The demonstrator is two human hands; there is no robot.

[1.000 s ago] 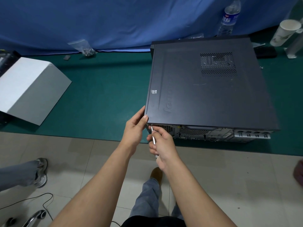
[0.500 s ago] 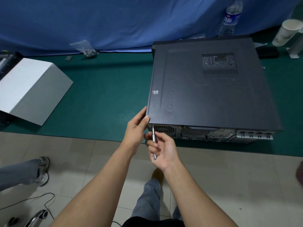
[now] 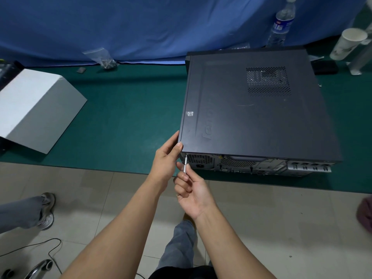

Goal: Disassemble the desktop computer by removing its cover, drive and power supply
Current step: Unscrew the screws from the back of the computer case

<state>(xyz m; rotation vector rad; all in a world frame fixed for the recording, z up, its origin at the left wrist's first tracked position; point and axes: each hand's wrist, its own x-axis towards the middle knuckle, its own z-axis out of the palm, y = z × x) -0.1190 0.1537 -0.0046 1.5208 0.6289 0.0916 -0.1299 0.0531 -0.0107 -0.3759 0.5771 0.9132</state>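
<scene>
Mat (image 3: 124,117): green work surface carrying everything; its near edge runs just under the computer's rear panel.
Desktop computer (image 3: 257,109): the landmark. Lies on its side on the mat, cover up, rear panel facing the person, probably so the back screws are reachable from standing.
Cover (image 3: 231,93): dark panel with vent grille, not yet off; drive and power supply inside, unseen.
White box (image 3: 38,109): well to the computer's left, tilted on the mat.
Water bottle (image 3: 280,25): behind the computer's far edge, against the blue drape.
Paper cup (image 3: 349,43): beyond the far right corner, leaning.
Left hand (image 3: 166,160): thumb and fingers wrapped around the near left corner of the case, likely bracing it against the tool's push.
Right hand (image 3: 192,190): just below that corner, fingertips pinching a slim tool.
Screwdriver (image 3: 184,165): thin silver shaft, tip set at a screw at the rear panel's upper left corner.
Step, judged: loosening a cover screw; early in the job.
</scene>
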